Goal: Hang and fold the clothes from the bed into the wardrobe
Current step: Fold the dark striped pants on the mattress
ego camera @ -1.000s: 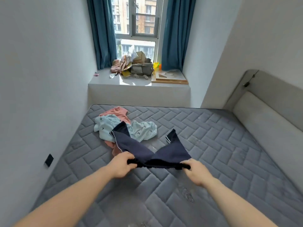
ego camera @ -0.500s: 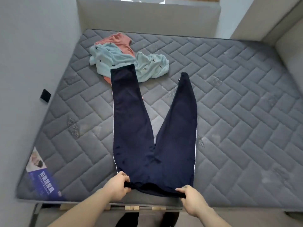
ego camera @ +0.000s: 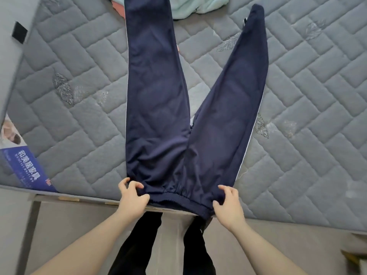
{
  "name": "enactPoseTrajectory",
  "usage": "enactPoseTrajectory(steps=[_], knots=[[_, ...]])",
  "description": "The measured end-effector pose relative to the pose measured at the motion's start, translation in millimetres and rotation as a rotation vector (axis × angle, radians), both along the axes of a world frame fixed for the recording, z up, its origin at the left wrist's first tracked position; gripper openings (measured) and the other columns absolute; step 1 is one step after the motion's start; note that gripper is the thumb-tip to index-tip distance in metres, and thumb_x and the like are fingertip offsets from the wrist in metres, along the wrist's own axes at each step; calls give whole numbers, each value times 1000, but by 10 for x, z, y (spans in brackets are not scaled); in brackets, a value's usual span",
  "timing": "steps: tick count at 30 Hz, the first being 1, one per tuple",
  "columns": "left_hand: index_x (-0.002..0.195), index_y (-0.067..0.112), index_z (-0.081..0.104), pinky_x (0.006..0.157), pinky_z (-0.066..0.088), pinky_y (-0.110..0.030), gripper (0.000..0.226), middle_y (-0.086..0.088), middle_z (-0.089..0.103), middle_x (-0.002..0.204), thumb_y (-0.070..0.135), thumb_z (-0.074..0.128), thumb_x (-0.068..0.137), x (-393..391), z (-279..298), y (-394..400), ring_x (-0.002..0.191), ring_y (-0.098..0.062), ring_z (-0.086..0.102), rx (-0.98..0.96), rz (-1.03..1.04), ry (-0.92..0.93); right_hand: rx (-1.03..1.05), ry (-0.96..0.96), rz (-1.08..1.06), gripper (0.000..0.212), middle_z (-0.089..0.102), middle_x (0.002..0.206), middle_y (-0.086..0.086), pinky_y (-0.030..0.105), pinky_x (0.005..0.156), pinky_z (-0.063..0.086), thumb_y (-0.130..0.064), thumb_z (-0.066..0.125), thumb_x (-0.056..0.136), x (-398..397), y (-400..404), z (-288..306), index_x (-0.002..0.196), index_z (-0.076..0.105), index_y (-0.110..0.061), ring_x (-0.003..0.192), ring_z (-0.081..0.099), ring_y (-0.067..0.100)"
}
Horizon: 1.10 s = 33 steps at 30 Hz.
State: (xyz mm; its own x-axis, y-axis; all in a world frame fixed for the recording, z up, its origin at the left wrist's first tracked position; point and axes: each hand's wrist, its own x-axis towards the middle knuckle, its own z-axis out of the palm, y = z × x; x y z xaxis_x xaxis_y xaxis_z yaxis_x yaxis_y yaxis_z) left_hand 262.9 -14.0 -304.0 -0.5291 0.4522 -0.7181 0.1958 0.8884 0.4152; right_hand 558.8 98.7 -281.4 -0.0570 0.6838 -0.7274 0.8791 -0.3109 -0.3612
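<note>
navy blue track trousers (ego camera: pixel 168 116) lie flat on the grey quilted mattress (ego camera: pixel 307 116), legs spread toward the far side. left hand (ego camera: pixel 132 197) and right hand (ego camera: pixel 228 205) pinch the waistband corners at the near edge.

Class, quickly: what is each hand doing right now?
Left hand: fingers pinch the left waistband corner of the navy blue fabric trousers.
Right hand: fingers pinch the right waistband corner.

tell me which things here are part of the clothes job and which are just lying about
Part of the job:
navy trousers
light blue garment
pink garment
left hand
right hand

Just lying about:
mattress
blue mattress label
</note>
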Motion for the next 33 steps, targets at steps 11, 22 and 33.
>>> enactPoseTrajectory(steps=[11, 22, 33], knots=[[122, 46, 56, 85, 54, -29, 67, 22, 28, 154, 5, 65, 71, 416, 566, 641, 96, -6, 65, 339, -248, 51, -146, 107, -158, 66, 57, 147, 0, 27, 108, 38, -6, 65, 88, 132, 530, -150, 150, 50, -22, 138, 51, 21], [150, 40, 37, 90, 54, -40, 74, 18, 7, 170, 21, 57, 81, 1547, 518, 1379, 119, -24, 62, 269, -1211, -9, -85, 98, -253, 42, 69, 123, 1, 29, 104, 46, 2, 60, 92, 730, 1084, -73, 126, 70, -20, 118, 63, 20], [125, 47, 59, 87, 54, -25, 52, 21, 70, 89, 31, 58, 76, 1075, 246, 2042, 81, 2, 65, 143, -951, -230, 7, 197, -310, 36, 68, 120, -5, 26, 88, 44, -23, 71, 94, 403, 1629, -197, 129, 64, -25, 104, 63, 15]])
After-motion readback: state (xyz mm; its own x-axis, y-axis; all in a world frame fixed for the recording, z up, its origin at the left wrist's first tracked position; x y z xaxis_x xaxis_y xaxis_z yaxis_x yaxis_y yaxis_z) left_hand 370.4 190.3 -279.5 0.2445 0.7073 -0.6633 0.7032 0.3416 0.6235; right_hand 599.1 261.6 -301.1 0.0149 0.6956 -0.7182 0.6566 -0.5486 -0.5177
